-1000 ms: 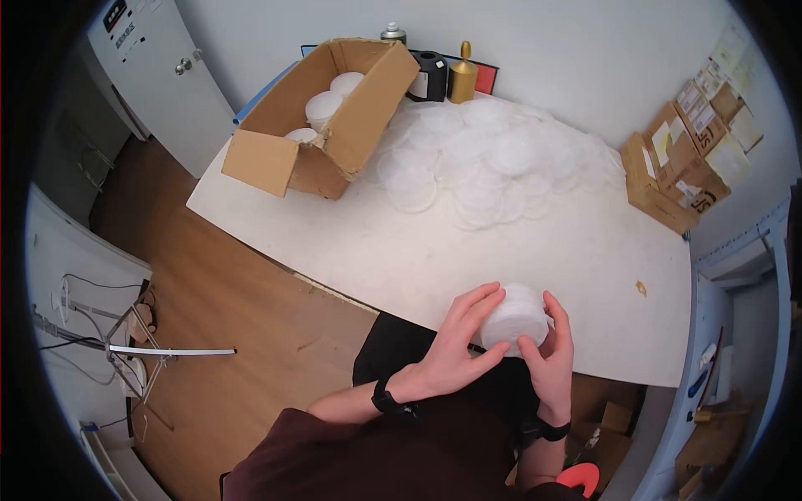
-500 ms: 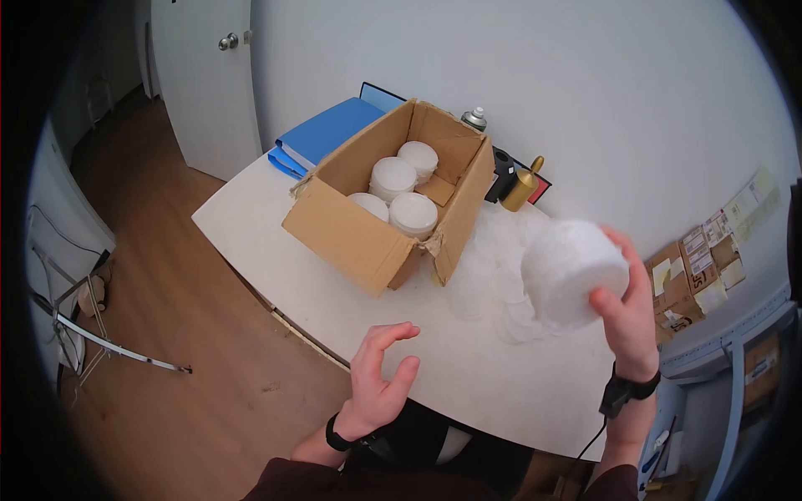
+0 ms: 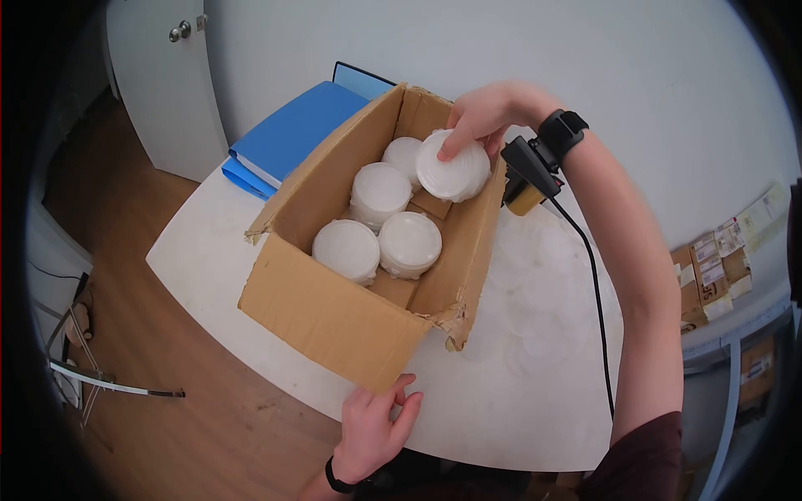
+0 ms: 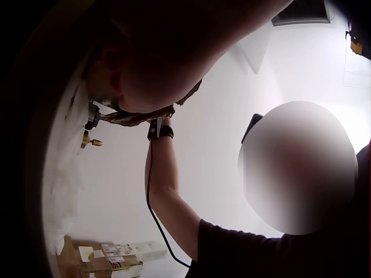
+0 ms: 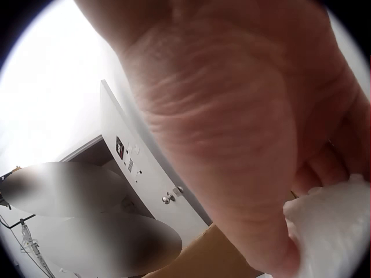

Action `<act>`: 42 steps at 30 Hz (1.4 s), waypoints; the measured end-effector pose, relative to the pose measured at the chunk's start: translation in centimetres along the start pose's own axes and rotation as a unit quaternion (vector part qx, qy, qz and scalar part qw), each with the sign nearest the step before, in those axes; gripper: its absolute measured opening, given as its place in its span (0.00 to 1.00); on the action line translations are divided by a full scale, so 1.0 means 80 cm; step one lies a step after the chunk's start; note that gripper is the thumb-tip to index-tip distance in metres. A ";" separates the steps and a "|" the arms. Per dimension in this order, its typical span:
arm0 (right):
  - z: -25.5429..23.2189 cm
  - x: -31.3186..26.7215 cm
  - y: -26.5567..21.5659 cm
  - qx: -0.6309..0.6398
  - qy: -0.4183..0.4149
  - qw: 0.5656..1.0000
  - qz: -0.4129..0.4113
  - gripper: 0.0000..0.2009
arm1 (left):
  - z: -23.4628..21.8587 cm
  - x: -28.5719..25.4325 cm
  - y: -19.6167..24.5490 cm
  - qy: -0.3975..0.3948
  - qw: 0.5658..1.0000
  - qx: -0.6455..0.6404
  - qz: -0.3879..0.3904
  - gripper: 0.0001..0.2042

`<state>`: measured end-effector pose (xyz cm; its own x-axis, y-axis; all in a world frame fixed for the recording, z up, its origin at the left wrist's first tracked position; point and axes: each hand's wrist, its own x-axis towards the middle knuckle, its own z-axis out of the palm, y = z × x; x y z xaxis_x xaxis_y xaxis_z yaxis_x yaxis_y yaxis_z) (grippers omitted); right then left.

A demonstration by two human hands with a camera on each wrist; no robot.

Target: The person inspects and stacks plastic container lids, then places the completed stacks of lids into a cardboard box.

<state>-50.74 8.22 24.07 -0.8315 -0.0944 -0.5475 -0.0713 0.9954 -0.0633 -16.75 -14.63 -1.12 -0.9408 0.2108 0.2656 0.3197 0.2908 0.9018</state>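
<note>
In the head view, my right hand (image 3: 489,117) reaches over the back right wall of a cardboard box (image 3: 334,313) and grips a stack of round white plastic lids (image 3: 453,171), thumb on its top face. The stack is tilted inside the box opening. Several similar white stacks (image 3: 380,192) stand upright in the box. The right wrist view shows the palm close up and part of the white stack (image 5: 330,226). My left hand (image 3: 372,426), its fingers loosely bent and holding nothing, is right by the lower edge of the box's front flap.
Loose translucent lids (image 3: 543,292) are spread on the white table (image 3: 493,417) right of the box. A blue binder (image 3: 305,125) lies behind it to the left. A gold-coloured object (image 3: 525,200) stands by the right forearm, where a black cable (image 3: 595,292) hangs. Cartons (image 3: 710,275) stand far right.
Both hands were around the lid stack near the table's front edge. The left hand let go, and the right hand carried the stack up and left into the box. The head view has turned.
</note>
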 end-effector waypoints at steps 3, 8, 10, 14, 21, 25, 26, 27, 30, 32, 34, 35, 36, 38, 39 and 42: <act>-0.003 0.068 0.004 -0.053 -0.043 0.993 0.100 0.34 | 0.001 -0.001 -0.004 0.004 1.000 -0.004 0.005 0.12; 0.010 0.094 -0.002 -0.056 -0.107 0.986 0.113 0.35 | -0.004 -0.003 -0.006 -0.007 1.000 -0.014 -0.004 0.12; 0.008 0.103 -0.005 -0.059 -0.133 0.985 0.098 0.35 | -0.005 -0.003 -0.004 -0.007 1.000 -0.018 0.002 0.12; 0.018 0.099 -0.009 -0.073 -0.162 0.982 0.068 0.37 | -0.006 -0.001 -0.005 -0.007 0.999 -0.037 0.008 0.11; 0.040 0.087 -0.019 -0.120 -0.115 0.986 0.028 0.38 | -0.006 -0.004 -0.006 0.001 0.999 -0.037 0.018 0.11; 0.040 0.078 -0.022 -0.119 -0.156 0.977 0.079 0.36 | -0.004 -0.006 -0.008 -0.004 0.999 -0.043 0.011 0.11; 0.041 0.087 -0.013 -0.082 -0.187 0.974 0.094 0.35 | -0.005 -0.007 -0.008 -0.004 0.999 -0.042 0.011 0.12; 0.044 0.099 0.001 -0.084 -0.185 0.975 0.093 0.35 | -0.006 -0.007 -0.009 -0.004 0.999 -0.041 0.010 0.12; 0.050 0.110 0.023 -0.010 -0.235 0.971 0.050 0.34 | -0.007 -0.005 -0.010 -0.005 0.999 -0.042 0.019 0.12; 0.048 0.098 0.013 -0.041 -0.215 0.974 0.053 0.34 | -0.009 -0.004 -0.009 -0.004 0.999 -0.041 0.021 0.12; 0.045 0.086 0.000 -0.072 -0.198 0.976 0.055 0.35 | -0.009 -0.005 -0.009 -0.003 0.999 -0.038 0.020 0.12; 0.044 0.078 -0.007 -0.105 -0.158 0.979 0.074 0.34 | -0.008 -0.005 -0.009 -0.002 0.999 -0.043 0.019 0.12; 0.044 0.075 -0.010 -0.137 -0.116 0.979 0.093 0.33 | -0.008 -0.005 -0.010 -0.001 0.999 -0.047 0.018 0.12; 0.049 0.095 -0.005 -0.159 -0.136 0.973 0.100 0.32 | -0.003 -0.011 -0.017 0.003 0.999 -0.041 0.020 0.12; 0.054 0.108 -0.002 -0.180 -0.158 0.965 0.107 0.31 | -0.003 -0.014 -0.021 0.005 0.999 -0.037 0.020 0.13; 0.064 0.111 -0.005 -0.180 -0.160 0.965 0.102 0.30 | -0.011 -0.009 -0.016 -0.003 0.999 -0.033 0.028 0.13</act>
<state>-55.28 6.91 14.93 -0.6390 0.1619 -0.7520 -0.1585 0.9289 0.3347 -16.55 -15.97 -2.20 -0.9208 0.2313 0.3142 0.3635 0.2161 0.9062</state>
